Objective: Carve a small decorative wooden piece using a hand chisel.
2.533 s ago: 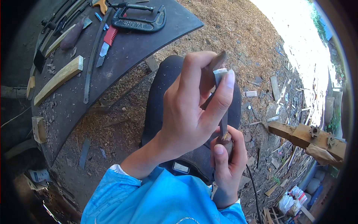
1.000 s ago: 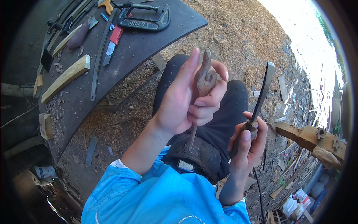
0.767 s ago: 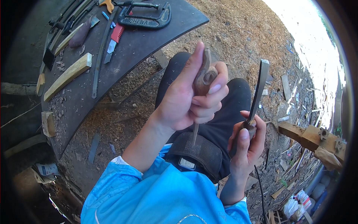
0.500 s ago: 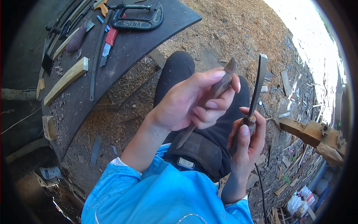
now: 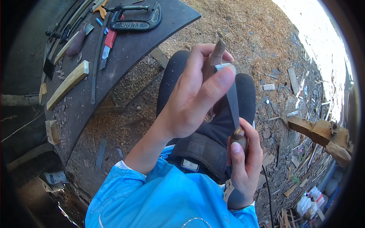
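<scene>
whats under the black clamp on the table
Part of a red-handled knife seems to lie under the clamp; red shows through its opening too. What the clamp covers can't be seen.

The chisel (image 5: pixel 233 102) is metal-bladed, the carving (image 5: pixel 217 54) matt wood.

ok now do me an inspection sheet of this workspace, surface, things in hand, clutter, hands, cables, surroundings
Surface: dark tabletop, wood shavings scattered on it
Things in hand: carved wooden piece; chisel-like tool, tip beside the wood
Clutter: C-clamp, red-handled knife and pale wood strip on the tabletop
Hands: left hand grips the wooden piece, thumb over the blade end; right hand round the tool's handle
Cables: black cord lower right, ends unclear
Surroundings: shavings and scraps on the ground
</scene>
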`<state>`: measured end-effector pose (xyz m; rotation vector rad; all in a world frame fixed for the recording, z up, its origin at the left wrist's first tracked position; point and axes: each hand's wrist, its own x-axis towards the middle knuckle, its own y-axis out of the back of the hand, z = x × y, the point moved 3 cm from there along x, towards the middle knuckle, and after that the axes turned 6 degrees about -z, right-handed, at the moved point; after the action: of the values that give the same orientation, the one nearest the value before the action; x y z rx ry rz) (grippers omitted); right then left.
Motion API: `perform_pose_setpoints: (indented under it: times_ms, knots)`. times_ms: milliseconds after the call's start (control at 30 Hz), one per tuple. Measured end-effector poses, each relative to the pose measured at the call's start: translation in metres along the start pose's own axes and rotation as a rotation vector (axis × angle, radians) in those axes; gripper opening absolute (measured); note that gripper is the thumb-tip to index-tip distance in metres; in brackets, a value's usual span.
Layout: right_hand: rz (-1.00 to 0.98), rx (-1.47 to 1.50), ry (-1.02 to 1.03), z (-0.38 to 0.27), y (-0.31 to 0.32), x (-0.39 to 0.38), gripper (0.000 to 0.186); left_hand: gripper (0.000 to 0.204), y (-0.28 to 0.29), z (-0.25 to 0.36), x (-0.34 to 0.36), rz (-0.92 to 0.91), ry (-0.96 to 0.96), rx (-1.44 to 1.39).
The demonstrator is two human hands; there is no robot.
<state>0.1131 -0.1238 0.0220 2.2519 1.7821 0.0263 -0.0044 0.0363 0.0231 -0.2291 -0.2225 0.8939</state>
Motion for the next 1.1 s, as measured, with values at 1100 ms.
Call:
perform_pose_setpoints:
  times_ms: [1100]
  knots:
    - [0.176,0.091,0.045,0.020,-0.031,-0.025,0.051,0.027,-0.036,0.007,-0.006,0.101,-0.263,0.686]
